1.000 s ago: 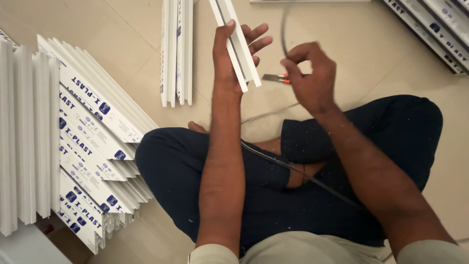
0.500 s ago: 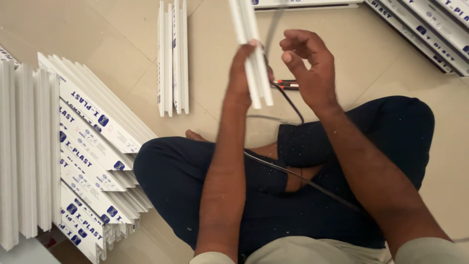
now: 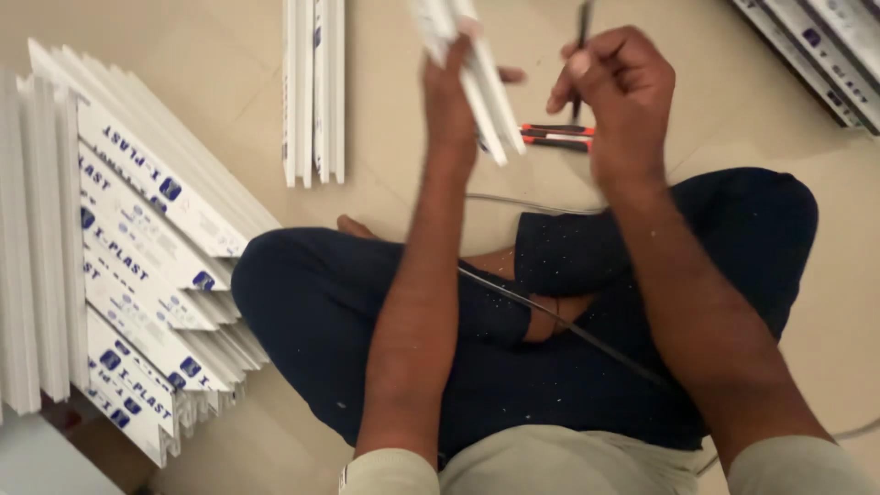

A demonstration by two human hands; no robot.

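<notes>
1. Strip (image 3: 477,87), white and blurred, sits in the left hand (image 3: 454,96); its long axis runs from the top edge down and slightly right, with the lower end pointing near-right toward the cutter (image 3: 555,137).
2. Left hand is closed around the strip, thumb sticking out to the right.
3. Right hand (image 3: 614,87) is curled shut, pinching a thin dark cable (image 3: 582,37) that rises straight up out of the picture.
4. Top of the strip is cut off by the frame; motion blur hides its profile.
5. Cutter, red and black, lies on the floor beyond the hands, partly hidden by the right hand.
6. Wire (image 3: 550,321) crosses the dark trousers (image 3: 367,312) diagonally.
7. Stack (image 3: 137,257) of white strips fans out at left; a bundle (image 3: 313,87) lies far, another pile (image 3: 825,50) far right.
</notes>
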